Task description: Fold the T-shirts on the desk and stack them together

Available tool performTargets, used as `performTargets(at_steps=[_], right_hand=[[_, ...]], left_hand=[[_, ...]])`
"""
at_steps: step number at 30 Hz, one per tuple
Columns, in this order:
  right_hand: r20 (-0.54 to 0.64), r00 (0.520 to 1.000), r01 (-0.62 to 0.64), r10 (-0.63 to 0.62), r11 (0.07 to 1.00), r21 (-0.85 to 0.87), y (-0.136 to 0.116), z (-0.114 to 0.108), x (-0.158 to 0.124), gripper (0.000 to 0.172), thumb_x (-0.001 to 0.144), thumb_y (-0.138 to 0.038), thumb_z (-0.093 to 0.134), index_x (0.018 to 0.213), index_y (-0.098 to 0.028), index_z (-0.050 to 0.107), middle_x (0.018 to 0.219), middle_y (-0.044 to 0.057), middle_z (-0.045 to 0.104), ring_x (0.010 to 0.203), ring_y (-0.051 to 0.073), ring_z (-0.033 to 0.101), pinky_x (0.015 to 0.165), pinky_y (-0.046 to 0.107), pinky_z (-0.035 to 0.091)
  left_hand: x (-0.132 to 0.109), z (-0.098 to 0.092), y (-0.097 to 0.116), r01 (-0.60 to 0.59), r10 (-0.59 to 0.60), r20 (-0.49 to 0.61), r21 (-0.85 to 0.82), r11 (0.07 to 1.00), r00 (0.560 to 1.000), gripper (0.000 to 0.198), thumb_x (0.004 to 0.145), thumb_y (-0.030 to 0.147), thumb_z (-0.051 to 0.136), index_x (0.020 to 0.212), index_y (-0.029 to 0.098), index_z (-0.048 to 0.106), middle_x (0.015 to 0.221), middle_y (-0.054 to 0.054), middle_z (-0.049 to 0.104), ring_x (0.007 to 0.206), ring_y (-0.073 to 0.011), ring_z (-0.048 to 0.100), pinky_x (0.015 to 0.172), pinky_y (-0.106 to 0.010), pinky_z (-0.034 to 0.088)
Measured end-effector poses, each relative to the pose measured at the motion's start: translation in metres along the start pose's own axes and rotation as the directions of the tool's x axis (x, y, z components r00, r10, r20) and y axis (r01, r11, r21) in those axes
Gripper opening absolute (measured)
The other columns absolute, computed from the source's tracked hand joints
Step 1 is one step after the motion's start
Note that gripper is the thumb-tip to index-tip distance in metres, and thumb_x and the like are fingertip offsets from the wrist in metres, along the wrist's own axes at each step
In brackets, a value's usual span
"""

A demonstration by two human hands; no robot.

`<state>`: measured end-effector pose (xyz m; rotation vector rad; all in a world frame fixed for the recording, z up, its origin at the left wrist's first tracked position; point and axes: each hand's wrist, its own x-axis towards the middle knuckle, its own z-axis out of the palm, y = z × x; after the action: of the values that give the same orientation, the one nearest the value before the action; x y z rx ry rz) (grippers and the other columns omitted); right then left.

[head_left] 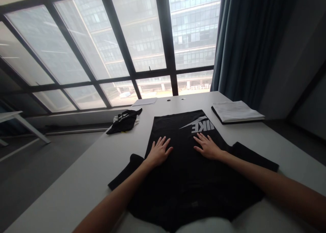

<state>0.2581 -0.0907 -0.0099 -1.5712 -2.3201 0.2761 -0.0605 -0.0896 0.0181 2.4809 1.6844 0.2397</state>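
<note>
A black T-shirt point(183, 172) lies spread out on the white table point(94, 168), its collar end toward me and its hem at the far side. White lettering and a swoosh show near its far right corner. My left hand point(159, 153) rests flat on the left part of the shirt, fingers spread. On the right part, just below the lettering, my right hand point(207, 147) lies with its fingers apart. Both sleeves stick out to the sides under or beside my forearms. Neither hand grips the fabric.
A crumpled black cloth with white print point(124, 121) lies at the table's left edge. Folded white fabric point(236, 111) sits on something black at the right. White paper point(145, 102) is at the far left corner. Windows and a blue curtain point(239, 49) stand behind.
</note>
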Motion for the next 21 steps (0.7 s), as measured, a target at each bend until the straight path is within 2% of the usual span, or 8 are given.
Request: performTargets(at_steps=[6, 9, 11, 12, 14, 17, 19, 21], right_hand=[[0.005, 1.000, -0.020, 0.020, 0.997, 0.071, -0.006, -0.005, -0.015, 0.065, 0.097, -0.055, 0.047, 0.152, -0.020, 0.046, 0.165, 0.015, 0.028, 0.154, 0.032, 0.018, 0.122, 0.060, 0.012], [-0.130, 0.991, 0.016, 0.027, 0.948, 0.319, -0.010, -0.018, 0.011, 0.056, 0.096, -0.051, 0.051, 0.142, -0.019, 0.057, 0.157, 0.015, 0.043, 0.150, 0.031, 0.032, 0.123, 0.055, 0.020], [-0.155, 0.982, 0.005, 0.111, 0.796, 0.605, -0.018, -0.023, 0.045, 0.045, 0.097, -0.048, 0.051, 0.130, -0.020, 0.065, 0.144, 0.013, 0.059, 0.138, 0.029, 0.050, 0.119, 0.051, 0.034], [-0.108, 0.980, -0.030, 0.168, 0.660, 0.750, -0.021, -0.023, 0.065, 0.040, 0.098, -0.046, 0.050, 0.123, -0.020, 0.067, 0.136, 0.013, 0.064, 0.131, 0.028, 0.056, 0.115, 0.050, 0.041], [0.037, 0.963, -0.124, 0.267, 0.317, 0.940, -0.024, -0.019, 0.103, 0.037, 0.100, -0.043, 0.044, 0.117, -0.018, 0.066, 0.130, 0.014, 0.067, 0.122, 0.026, 0.063, 0.107, 0.046, 0.050], [0.238, 0.920, -0.218, 0.310, -0.100, 0.971, -0.002, -0.014, 0.142, 0.041, 0.104, -0.045, 0.033, 0.120, -0.016, 0.059, 0.134, 0.018, 0.062, 0.121, 0.023, 0.064, 0.102, 0.044, 0.053], [0.300, 0.886, -0.211, 0.354, -0.267, 0.940, 0.034, -0.021, 0.153, 0.044, 0.105, -0.046, 0.030, 0.126, -0.016, 0.054, 0.138, 0.021, 0.057, 0.123, 0.024, 0.063, 0.100, 0.047, 0.054], [0.282, 0.827, -0.104, 0.487, -0.360, 0.927, 0.077, -0.036, 0.158, 0.044, 0.105, -0.043, 0.030, 0.133, -0.015, 0.049, 0.144, 0.022, 0.051, 0.127, 0.024, 0.059, 0.100, 0.047, 0.054]], left_hand=[[0.022, 0.005, -0.016, 0.055, -0.055, 0.005, -0.022, 0.998, 0.998, 0.067, 0.100, 0.060, 0.040, 0.157, 0.024, 0.036, 0.167, -0.014, 0.021, 0.155, -0.0374, 0.010, 0.119, -0.065, 0.011], [0.037, 0.004, -0.007, -0.011, -0.005, -0.084, -0.190, 0.982, 0.996, 0.064, 0.098, 0.056, 0.047, 0.151, 0.021, 0.045, 0.164, -0.014, 0.030, 0.154, -0.0352, 0.016, 0.122, -0.062, 0.011], [0.060, 0.002, 0.013, -0.101, 0.025, -0.172, -0.452, 0.886, 0.985, 0.055, 0.097, 0.049, 0.050, 0.144, 0.021, 0.053, 0.158, -0.012, 0.044, 0.151, -0.0310, 0.030, 0.123, -0.055, 0.019], [0.076, 0.002, 0.025, -0.130, 0.017, -0.184, -0.623, 0.771, 0.983, 0.050, 0.098, 0.046, 0.050, 0.141, 0.021, 0.056, 0.153, -0.012, 0.050, 0.146, -0.0289, 0.039, 0.122, -0.051, 0.026], [0.113, 0.004, 0.048, -0.076, -0.062, -0.109, -0.916, 0.395, 0.992, 0.046, 0.100, 0.041, 0.045, 0.138, 0.018, 0.055, 0.149, -0.014, 0.053, 0.138, -0.0270, 0.051, 0.116, -0.046, 0.039], [0.159, 0.009, 0.055, 0.100, -0.200, 0.137, -0.978, -0.185, 0.970, 0.047, 0.105, 0.038, 0.034, 0.144, 0.016, 0.046, 0.152, -0.017, 0.048, 0.131, -0.0242, 0.058, 0.109, -0.040, 0.049], [0.176, 0.009, 0.033, 0.143, -0.260, 0.255, -0.912, -0.384, 0.931, 0.047, 0.107, 0.036, 0.029, 0.149, 0.018, 0.038, 0.151, -0.019, 0.048, 0.127, -0.0240, 0.061, 0.102, -0.040, 0.054], [0.183, 0.003, -0.002, 0.113, -0.326, 0.304, -0.862, -0.493, 0.895, 0.047, 0.106, 0.033, 0.029, 0.152, 0.021, 0.033, 0.148, -0.020, 0.050, 0.123, -0.0249, 0.064, 0.094, -0.041, 0.058]])
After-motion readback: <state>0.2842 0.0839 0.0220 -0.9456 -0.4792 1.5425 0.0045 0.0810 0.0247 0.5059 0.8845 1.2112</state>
